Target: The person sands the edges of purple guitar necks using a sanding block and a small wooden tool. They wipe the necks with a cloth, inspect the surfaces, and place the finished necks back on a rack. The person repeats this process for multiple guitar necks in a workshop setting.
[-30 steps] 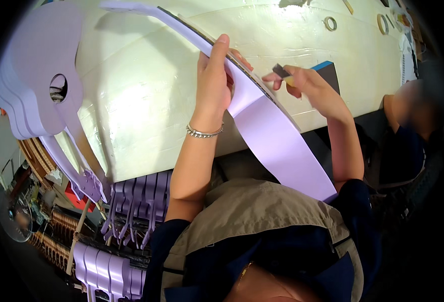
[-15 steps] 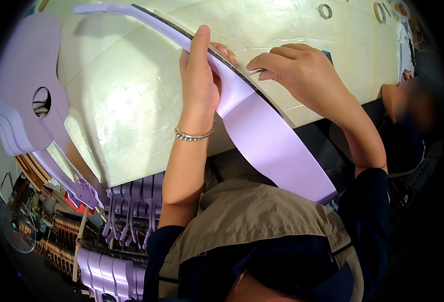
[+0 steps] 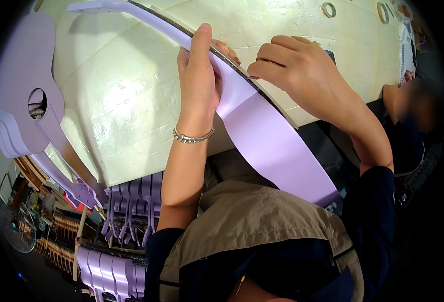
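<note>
A lilac ukulele (image 3: 282, 141) is tipped on its side, its body against my apron and its headstock toward the far left. My left hand (image 3: 199, 75) is wrapped around the neck where it meets the body, thumb along the dark fretboard edge (image 3: 174, 24). My right hand (image 3: 297, 65) is closed in a pinch at that edge, near the body joint. What its fingertips hold is mostly hidden; only a small dark tip shows beside the fretboard.
A stack of lilac ukuleles (image 3: 20, 80) lies on the pale table (image 3: 126, 116) at the left. More lilac bodies (image 3: 106, 269) hang below the table's edge. Tape rolls (image 3: 328, 9) lie at the far right, near a spiral notebook (image 3: 407, 60). Another person (image 3: 390, 95) sits at the right.
My right hand has turned and its fingertips have come against the fretboard edge. The thin metallic piece that showed between its fingers is now mostly covered. My left hand keeps its grip.
</note>
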A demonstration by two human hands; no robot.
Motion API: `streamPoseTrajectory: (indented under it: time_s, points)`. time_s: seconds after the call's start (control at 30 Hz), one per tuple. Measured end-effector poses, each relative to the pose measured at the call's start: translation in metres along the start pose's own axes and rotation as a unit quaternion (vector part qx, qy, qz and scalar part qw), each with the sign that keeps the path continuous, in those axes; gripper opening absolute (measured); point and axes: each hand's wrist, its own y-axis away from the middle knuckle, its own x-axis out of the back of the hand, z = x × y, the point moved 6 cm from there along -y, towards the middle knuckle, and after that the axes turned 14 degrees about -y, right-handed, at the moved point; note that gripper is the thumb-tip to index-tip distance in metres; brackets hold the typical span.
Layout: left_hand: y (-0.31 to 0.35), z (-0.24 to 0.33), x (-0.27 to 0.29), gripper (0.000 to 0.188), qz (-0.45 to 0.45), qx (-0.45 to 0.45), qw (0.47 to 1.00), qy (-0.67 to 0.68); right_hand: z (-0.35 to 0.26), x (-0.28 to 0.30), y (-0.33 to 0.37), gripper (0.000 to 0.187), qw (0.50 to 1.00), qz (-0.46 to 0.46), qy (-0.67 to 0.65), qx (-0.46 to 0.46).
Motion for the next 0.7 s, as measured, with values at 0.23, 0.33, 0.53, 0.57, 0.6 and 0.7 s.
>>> streamPoseTrajectory:
  time_s: [0.23,0.33,0.53,0.57,0.6,0.7]
  points:
    - [-0.0005,-0.0005,-0.0002,0.032,0.002,-0.001,1.000,-0.008,-0.0014,-0.0024,0.0005,0.014,1.000,-0.014,0.026,0.002]
    - [0.0000,0.0002,0.0000,0.032,0.006,-0.006,1.000,-0.010,-0.0035,-0.0022,0.0020,0.014,0.999,-0.032,0.032,0.001]
    - [-0.0002,-0.0006,-0.0005,0.033,0.003,0.003,1.000,-0.006,-0.0021,-0.0023,0.0017,0.015,1.000,-0.024,0.018,0.003]
    - [-0.0001,-0.0007,-0.0004,0.033,0.004,0.006,1.000,-0.002,-0.0014,-0.0029,0.0008,0.015,1.000,-0.017,0.018,0.004]
    - [-0.0002,-0.0006,-0.0004,0.033,0.005,0.004,1.000,-0.005,-0.0019,-0.0031,0.0008,0.015,0.999,-0.025,0.023,0.003]
    - [0.0000,-0.0003,0.0010,0.033,0.008,-0.005,1.000,-0.011,-0.0055,-0.0015,0.0013,0.015,0.998,-0.046,0.030,0.002]
